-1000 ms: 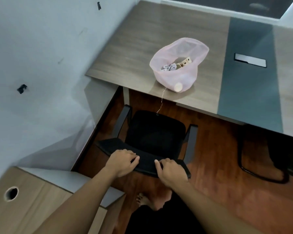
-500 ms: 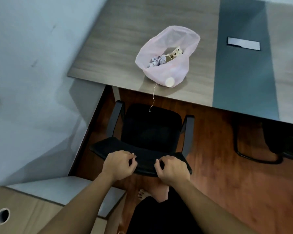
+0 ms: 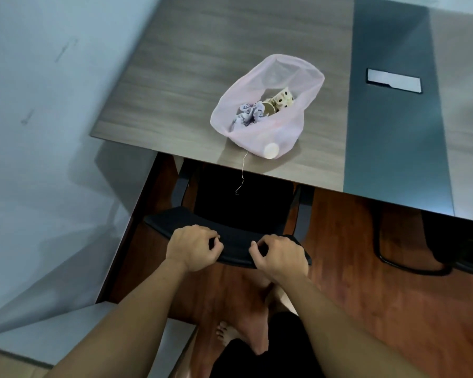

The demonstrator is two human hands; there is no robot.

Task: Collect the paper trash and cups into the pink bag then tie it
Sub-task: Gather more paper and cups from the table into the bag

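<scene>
A pink bag [image 3: 276, 75] sits with its mouth wide near the front edge of the wooden table [image 3: 191, 77]. Inside it lie crumpled paper [image 3: 247, 114] and a spotted paper cup [image 3: 280, 99]; a pale cup end [image 3: 271, 150] shows through the bag's front. A thin string [image 3: 242, 173] hangs from the bag over the table edge. My left hand [image 3: 193, 248] and my right hand [image 3: 280, 256] grip the top of a black chair's backrest [image 3: 235, 245], well short of the bag.
The black chair stands tucked partly under the table, with armrests [image 3: 302, 211] on both sides. A white wall [image 3: 38, 132] is at the left. A grey strip with a cable cover [image 3: 393, 80] crosses the table. Another chair's base [image 3: 410, 263] sits at the right; my bare feet [image 3: 230, 334] are on the wooden floor.
The view has moved closer to the table. Both hands keep hold of the chair's backrest, and the chair sits a little further under the table. The bag has not moved.
</scene>
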